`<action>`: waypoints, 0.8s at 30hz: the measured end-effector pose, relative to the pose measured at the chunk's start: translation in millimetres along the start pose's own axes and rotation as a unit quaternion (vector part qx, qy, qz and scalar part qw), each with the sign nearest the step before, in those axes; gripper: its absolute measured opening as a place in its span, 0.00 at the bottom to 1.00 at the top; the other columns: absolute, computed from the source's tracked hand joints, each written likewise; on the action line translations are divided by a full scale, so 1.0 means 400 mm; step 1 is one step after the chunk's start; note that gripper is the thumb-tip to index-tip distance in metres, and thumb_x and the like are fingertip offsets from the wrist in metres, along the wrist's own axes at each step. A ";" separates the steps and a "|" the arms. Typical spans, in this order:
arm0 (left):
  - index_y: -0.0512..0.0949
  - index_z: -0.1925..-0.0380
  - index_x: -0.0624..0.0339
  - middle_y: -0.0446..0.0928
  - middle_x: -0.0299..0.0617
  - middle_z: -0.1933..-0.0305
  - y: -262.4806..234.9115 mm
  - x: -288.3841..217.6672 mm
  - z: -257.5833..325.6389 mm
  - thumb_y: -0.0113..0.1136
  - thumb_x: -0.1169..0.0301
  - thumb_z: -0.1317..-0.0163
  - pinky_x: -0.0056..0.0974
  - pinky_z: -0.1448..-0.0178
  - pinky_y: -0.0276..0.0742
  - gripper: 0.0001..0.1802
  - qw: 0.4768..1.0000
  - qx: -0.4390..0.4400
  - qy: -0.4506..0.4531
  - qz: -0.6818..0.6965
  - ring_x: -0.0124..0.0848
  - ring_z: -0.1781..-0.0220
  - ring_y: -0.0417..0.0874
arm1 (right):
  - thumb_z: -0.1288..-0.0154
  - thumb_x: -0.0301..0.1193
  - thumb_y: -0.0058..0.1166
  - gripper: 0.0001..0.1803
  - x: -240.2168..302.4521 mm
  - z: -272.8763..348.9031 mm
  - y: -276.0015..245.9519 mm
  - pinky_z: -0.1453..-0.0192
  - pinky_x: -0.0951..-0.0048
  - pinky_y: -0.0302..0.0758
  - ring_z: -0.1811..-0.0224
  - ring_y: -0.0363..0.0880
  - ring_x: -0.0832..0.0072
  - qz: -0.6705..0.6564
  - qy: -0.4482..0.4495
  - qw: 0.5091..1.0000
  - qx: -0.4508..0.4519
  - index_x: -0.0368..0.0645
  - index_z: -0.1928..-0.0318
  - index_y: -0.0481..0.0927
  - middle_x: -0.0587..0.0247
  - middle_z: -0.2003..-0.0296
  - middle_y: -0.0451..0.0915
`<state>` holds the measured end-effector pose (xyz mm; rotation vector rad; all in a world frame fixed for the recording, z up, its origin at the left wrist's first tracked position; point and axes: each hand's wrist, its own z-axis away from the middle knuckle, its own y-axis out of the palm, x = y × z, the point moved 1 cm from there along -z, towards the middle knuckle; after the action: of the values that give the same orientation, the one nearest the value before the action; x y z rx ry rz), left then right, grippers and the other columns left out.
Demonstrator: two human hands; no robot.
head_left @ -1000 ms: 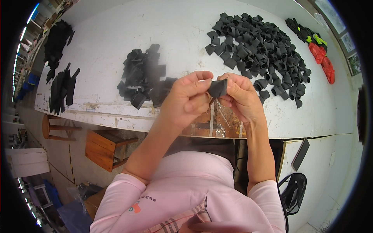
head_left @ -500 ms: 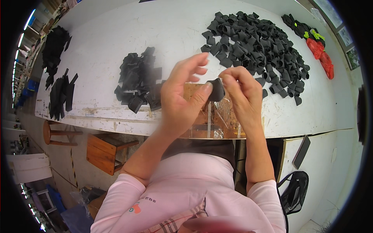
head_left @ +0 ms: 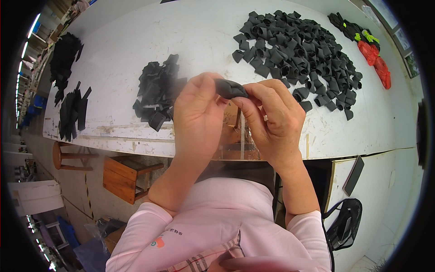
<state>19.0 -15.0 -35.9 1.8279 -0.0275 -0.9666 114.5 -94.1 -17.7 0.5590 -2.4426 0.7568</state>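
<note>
Both my hands pinch one dark grey fabric piece (head_left: 231,88) above the near part of the table, stretched between them. My left hand (head_left: 195,106) has its fingers closed on the left end. At the other end, the thumb and fingers of my right hand (head_left: 276,113) grip it. A heap of dark fabric pieces (head_left: 156,90) lies just left of my left hand, partly hidden by it. Beyond my right hand spreads a big pile of dark looped fabric pieces (head_left: 299,50). A brown board (head_left: 232,136) on the table shows beneath my hands.
Flat dark strips (head_left: 72,113) lie at the white table's (head_left: 113,50) left end, with another dark stack (head_left: 65,56) behind. Red plastic bags (head_left: 375,59) sit at the far right. A wooden stool (head_left: 120,179) stands below the front edge; a black bag (head_left: 346,224) is at the lower right.
My left hand has swung from spread fingers to a grip on the piece's left end. The fabric piece has moved up and left, now lying sideways between both hands.
</note>
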 end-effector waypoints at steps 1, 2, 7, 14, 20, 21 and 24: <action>0.71 0.65 0.63 0.70 0.41 0.64 0.003 0.002 -0.001 0.49 0.72 0.40 0.35 0.49 0.65 0.06 1.000 -0.005 0.010 -0.018 0.29 0.60 0.69 | 0.55 0.22 0.59 0.08 -0.001 -0.002 0.000 0.77 0.74 0.67 0.77 0.70 0.69 0.001 -0.005 1.000 -0.008 0.38 0.72 0.74 0.61 0.78 0.71; 0.71 0.65 0.63 0.70 0.40 0.64 0.002 0.003 0.001 0.49 0.72 0.39 0.35 0.49 0.65 0.07 0.999 -0.011 0.020 -0.037 0.29 0.60 0.69 | 0.55 0.21 0.58 0.07 -0.002 -0.002 0.001 0.77 0.73 0.67 0.77 0.70 0.69 0.001 -0.009 1.000 -0.016 0.38 0.72 0.74 0.61 0.78 0.71; 0.72 0.65 0.64 0.71 0.40 0.64 -0.006 0.005 0.026 0.50 0.72 0.40 0.34 0.48 0.64 0.07 0.995 -0.032 0.031 -0.086 0.28 0.59 0.70 | 0.54 0.21 0.57 0.06 -0.027 0.013 0.011 0.76 0.74 0.67 0.77 0.70 0.70 -0.037 -0.003 0.999 -0.026 0.38 0.73 0.75 0.62 0.79 0.72; 0.74 0.68 0.67 0.74 0.36 0.70 0.026 -0.023 0.016 0.55 0.77 0.45 0.25 0.62 0.68 0.05 0.933 0.026 0.126 -0.336 0.21 0.66 0.72 | 0.48 0.21 0.52 0.02 -0.051 0.019 -0.011 0.75 0.78 0.65 0.79 0.70 0.74 -0.158 0.131 0.976 0.066 0.36 0.72 0.76 0.62 0.81 0.72; 0.75 0.73 0.65 0.74 0.34 0.76 0.035 -0.057 -0.013 0.57 0.78 0.47 0.25 0.66 0.68 0.02 0.789 0.119 0.222 -0.561 0.18 0.72 0.71 | 0.46 0.23 0.51 0.03 -0.069 -0.004 -0.016 0.76 0.76 0.65 0.79 0.70 0.73 -0.201 0.146 0.962 0.115 0.36 0.70 0.76 0.62 0.80 0.72; 0.75 0.73 0.65 0.74 0.34 0.76 0.026 -0.057 -0.011 0.57 0.78 0.47 0.25 0.66 0.68 0.02 0.789 0.117 0.222 -0.561 0.18 0.72 0.71 | 0.46 0.23 0.51 0.03 -0.067 -0.006 -0.015 0.76 0.76 0.65 0.79 0.70 0.73 -0.201 0.147 0.962 0.117 0.36 0.70 0.76 0.62 0.80 0.72; 0.75 0.73 0.67 0.73 0.33 0.77 -0.012 -0.041 -0.005 0.55 0.77 0.46 0.24 0.67 0.67 0.03 0.880 0.059 0.124 -0.455 0.18 0.73 0.70 | 0.47 0.24 0.52 0.03 -0.039 -0.012 -0.016 0.77 0.72 0.65 0.79 0.70 0.69 -0.089 0.064 0.984 0.140 0.37 0.70 0.75 0.61 0.81 0.70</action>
<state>7.2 -4.3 -29.8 2.0794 1.0362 -1.3569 131.6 -92.6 -20.8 0.7970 -2.1500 1.0335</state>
